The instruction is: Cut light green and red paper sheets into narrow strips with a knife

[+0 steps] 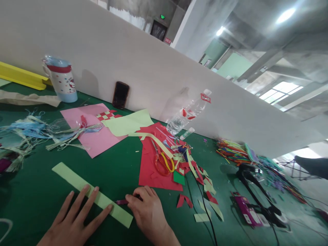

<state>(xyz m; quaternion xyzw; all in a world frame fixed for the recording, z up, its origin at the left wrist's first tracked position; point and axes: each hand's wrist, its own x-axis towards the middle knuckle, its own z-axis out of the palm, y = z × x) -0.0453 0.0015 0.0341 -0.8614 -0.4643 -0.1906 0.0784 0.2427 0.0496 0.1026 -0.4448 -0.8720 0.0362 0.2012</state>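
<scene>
Pale green paper, cut as a long strip [104, 201], lies aslant on the green worktop [115, 171], nearest the person. Their left hand [77, 218] is spread, fingertips resting across it; the right hand [151, 215] is curled, pinching a slim purple tool [121, 202] between thumb and fingers. Its tip sits at the strip's far edge; from here I can't tell whether it touches, or whether it's a pen or a blade. I'd judge the step in hand to be steadying the strip for some work along that edge. The next move seems to call for firm pressure from the left, fingers clear of the tip, and a controlled right.

Farther back, scissors [158, 160] lie on a red sheet [147, 171], with scraps to the right. Beyond the pink sheet [91, 141] and a checked weave [109, 115], a phone [121, 95] and a tilted bottle [187, 114] lean against the wall [102, 51].
</scene>
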